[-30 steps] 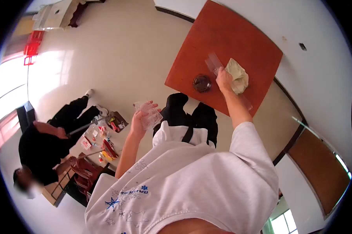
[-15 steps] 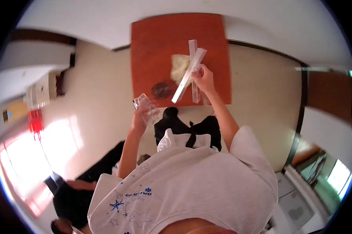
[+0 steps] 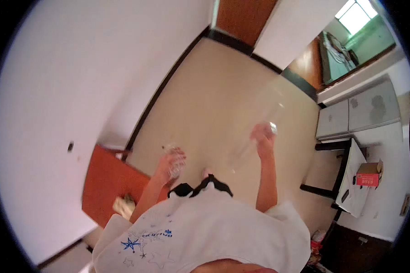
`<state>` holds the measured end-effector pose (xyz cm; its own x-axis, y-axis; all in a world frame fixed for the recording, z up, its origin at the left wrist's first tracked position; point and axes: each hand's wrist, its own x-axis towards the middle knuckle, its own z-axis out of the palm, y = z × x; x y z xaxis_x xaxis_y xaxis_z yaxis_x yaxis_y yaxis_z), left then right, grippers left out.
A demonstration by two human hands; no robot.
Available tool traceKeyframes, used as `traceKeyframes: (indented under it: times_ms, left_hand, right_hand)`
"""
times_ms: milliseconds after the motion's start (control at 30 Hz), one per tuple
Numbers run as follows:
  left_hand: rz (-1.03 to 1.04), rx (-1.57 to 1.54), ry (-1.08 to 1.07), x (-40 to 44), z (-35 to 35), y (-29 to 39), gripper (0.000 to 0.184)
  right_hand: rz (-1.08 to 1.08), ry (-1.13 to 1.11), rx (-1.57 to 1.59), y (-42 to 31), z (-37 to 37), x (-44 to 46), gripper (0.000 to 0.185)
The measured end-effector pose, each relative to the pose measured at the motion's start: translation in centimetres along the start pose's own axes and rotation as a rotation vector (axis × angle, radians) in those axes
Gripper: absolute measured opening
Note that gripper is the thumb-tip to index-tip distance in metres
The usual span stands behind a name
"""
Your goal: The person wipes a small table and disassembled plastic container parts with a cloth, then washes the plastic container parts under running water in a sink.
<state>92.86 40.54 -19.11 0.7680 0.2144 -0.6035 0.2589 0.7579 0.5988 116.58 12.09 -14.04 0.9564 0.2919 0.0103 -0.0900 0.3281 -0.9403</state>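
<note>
My left hand point(image 3: 169, 164) is closed around a clear, crumpled-looking plastic package point(image 3: 176, 170) over the floor, near the red-brown table point(image 3: 105, 175). Out to the right, my right hand point(image 3: 262, 139) grips long clear plastic strips point(image 3: 272, 111), which slant from upper right to lower left. Motion blur and their transparency make the strips faint, and I cannot tell how many there are. A pale yellowish item point(image 3: 124, 207) lies on the table, partly hidden by my left forearm.
Beige tiled floor point(image 3: 214, 95) stretches ahead, with a white wall point(image 3: 100, 68) on the left. A grey-doored fridge point(image 3: 364, 113) stands right, near a white-topped table point(image 3: 352, 193) carrying a red and brown carton point(image 3: 369, 175). A doorway opens at the upper right.
My body has turned right, away from the red-brown table, now at lower left. My right hand has lifted the strips off the table; my left hand still holds the plastic package.
</note>
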Motion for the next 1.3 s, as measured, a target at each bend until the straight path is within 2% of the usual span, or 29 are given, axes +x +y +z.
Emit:
traceKeyframes:
  times_ms: [33, 100, 167, 200, 233, 267, 300, 333, 400, 433, 467, 533, 567, 600, 667, 733, 800, 867, 900, 967, 1033, 1100, 1167, 1200, 1233, 1267, 1300]
  left_hand:
    - [0.011, 0.024, -0.030, 3.0, 1.3, 0.3, 0.032]
    - [0.114, 0.618, -0.208, 5.6, 2.5, 1.7, 0.034]
    - [0.121, 0.705, -0.202, 8.3, 3.1, 2.4, 0.034]
    - [0.122, 0.787, -0.195, 9.7, 3.2, 3.2, 0.035]
    - [0.135, 0.790, -0.196, 11.1, 2.9, 3.8, 0.035]
    - [-0.034, 0.555, -0.099, 12.8, 2.8, 4.9, 0.040]
    - [-0.198, 0.324, -0.011, 14.2, 2.1, 6.0, 0.044]
    - [-0.182, 0.349, -0.032, 16.9, 1.3, 7.3, 0.044]
    - [-0.247, 0.716, 0.164, 24.9, -0.6, 8.8, 0.044]
    - [-0.155, 0.986, 0.038, 30.0, -1.2, 10.6, 0.043]
    - [-0.086, 1.265, -0.116, 33.1, -1.7, 12.3, 0.043]
    - [0.386, 1.845, -0.386, 37.6, 4.6, 18.7, 0.042]
    - [0.499, 1.862, -0.387, 40.8, 6.6, 21.1, 0.043]
    - [0.629, 1.855, -0.365, 43.7, 9.4, 23.2, 0.044]
    - [0.678, 1.781, -0.429, 47.2, 17.0, 28.4, 0.037]
    - [0.692, 1.699, -0.565, 51.9, 20.4, 30.3, 0.037]
    - [0.675, 1.616, -0.669, 56.9, 24.5, 33.2, 0.037]
    - [0.672, 1.582, -0.743, 58.2, 28.4, 34.0, 0.038]
    - [0.681, 1.575, -0.726, 59.7, 29.9, 34.0, 0.038]
    - [0.866, 1.610, -0.769, 62.7, 32.6, 35.2, 0.034]
    - [0.833, 1.652, -0.717, 65.5, 35.0, 37.1, 0.035]
    - [0.785, 1.700, -0.656, 68.0, 36.9, 40.1, 0.036]
    - [0.681, 1.666, -0.631, 70.6, 38.7, 43.0, 0.038]
    - [0.723, 1.666, -0.560, 64.1, 39.8, 42.6, 0.038]
    - [0.936, 1.670, -0.462, 53.6, 39.3, 38.7, 0.038]
    - [1.132, 1.668, -0.375, 55.8, 38.5, 40.3, 0.038]
    - [1.097, 1.596, -0.412, 58.2, 38.8, 41.4, 0.040]
  right_hand:
    - [-0.005, 0.143, -0.035, -0.3, -2.3, 1.0, 0.018]
    - [-0.015, 0.180, -0.112, 0.0, -8.2, 2.4, 0.019]
    - [0.072, 0.333, -0.070, 0.9, -10.6, 4.3, 0.015]
    - [0.062, 0.325, -0.067, 2.1, -10.7, 5.7, 0.015]
    - [0.073, 0.347, 0.070, 3.9, -10.8, 7.0, 0.015]
    - [0.084, 0.374, 0.217, 5.1, -10.6, 8.9, 0.014]
    - [0.063, 0.381, 0.234, 5.9, -9.8, 10.2, 0.014]
    - [0.066, 0.392, 0.252, 6.6, -8.7, 12.3, 0.018]
    - [0.049, 0.436, 0.316, 7.7, -7.1, 18.2, 0.025]
    - [0.028, 0.498, 0.373, 8.8, -6.7, 21.6, 0.028]
    - [0.055, 0.447, 0.378, 9.2, -7.2, 24.7, 0.033]
    - [0.078, 0.451, 0.374, 4.4, -3.9, 31.4, 0.038]
    - [0.041, 0.373, 0.404, 1.8, -2.3, 35.3, 0.038]
    - [-0.044, 0.205, 0.377, -1.8, -0.2, 38.0, 0.037]
    - [-0.100, 0.217, 0.431, -5.9, 3.1, 43.1, 0.034]
    - [-0.112, 0.198, 0.450, -7.6, 4.9, 45.0, 0.032]
    - [-0.092, 0.167, 0.475, -6.5, 5.4, 49.5, 0.030]
    - [-0.130, -0.152, 0.738, -3.9, 4.1, 52.3, 0.031]
    - [-0.123, -0.169, 0.734, -2.9, 3.5, 54.3, 0.031]
    - [-0.043, 0.082, 0.651, -1.2, 3.7, 58.3, 0.034]
    - [0.050, 0.193, 0.475, -1.6, 5.1, 63.1, 0.035]
    - [0.139, 0.334, 0.492, -2.4, 8.0, 67.2, 0.036]
    - [0.170, 0.185, 0.516, 0.1, 7.1, 72.1, 0.035]
    - [0.146, 0.065, 0.552, -2.4, 6.6, 67.4, 0.033]
    - [0.187, 0.013, 0.540, -5.5, 5.9, 57.0, 0.033]
    - [0.203, -0.009, 0.441, -3.5, 7.0, 58.9, 0.037]
    - [0.195, -0.028, 0.344, -1.6, 6.8, 61.1, 0.041]
